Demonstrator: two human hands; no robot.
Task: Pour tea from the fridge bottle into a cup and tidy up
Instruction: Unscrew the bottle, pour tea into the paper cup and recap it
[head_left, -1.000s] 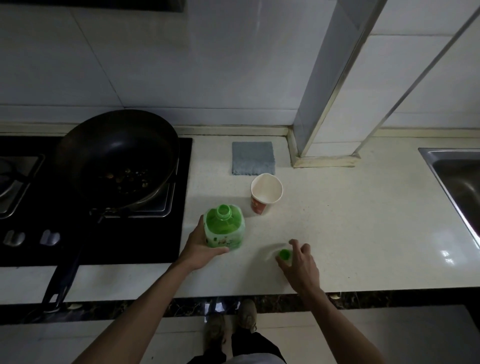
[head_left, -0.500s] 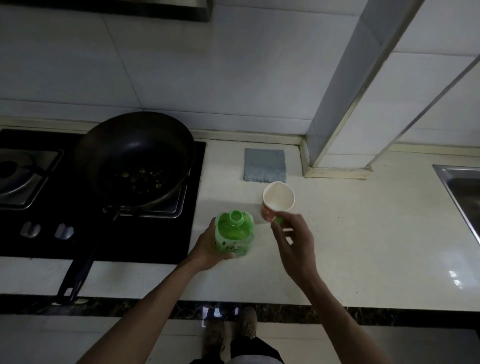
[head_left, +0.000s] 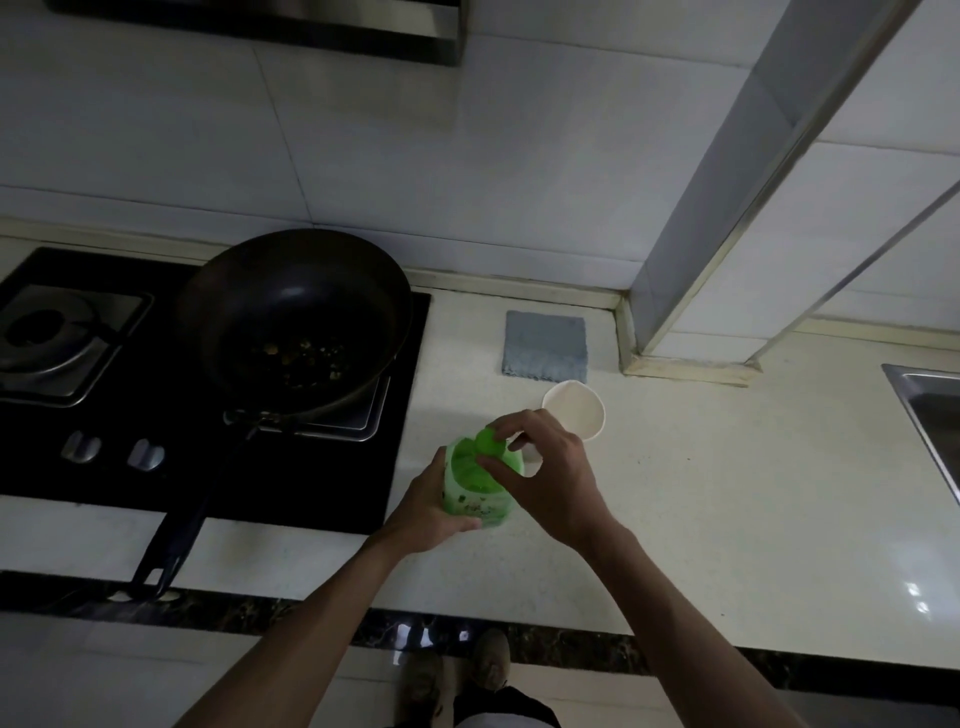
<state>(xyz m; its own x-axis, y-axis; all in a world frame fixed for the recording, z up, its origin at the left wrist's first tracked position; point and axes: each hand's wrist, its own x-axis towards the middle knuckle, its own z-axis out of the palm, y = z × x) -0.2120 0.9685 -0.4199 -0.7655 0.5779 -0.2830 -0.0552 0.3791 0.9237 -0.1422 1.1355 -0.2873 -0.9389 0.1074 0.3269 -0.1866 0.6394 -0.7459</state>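
A dark wok holds scattered food bits. The left hand grips the green bottle, upright on the counter. The right hand pinches the green cap at the bottle's mouth. Just behind stands the paper cup, its contents unclear in the dim light.

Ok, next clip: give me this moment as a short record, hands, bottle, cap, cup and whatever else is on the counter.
left hand: grips the green bottle, standing on the counter
right hand: pinches the green cap at the bottle's mouth
paper cup: upright behind the bottle, partly hidden by the right hand
grey cloth: flat, behind the cup
wok: on the stove, left of the bottle
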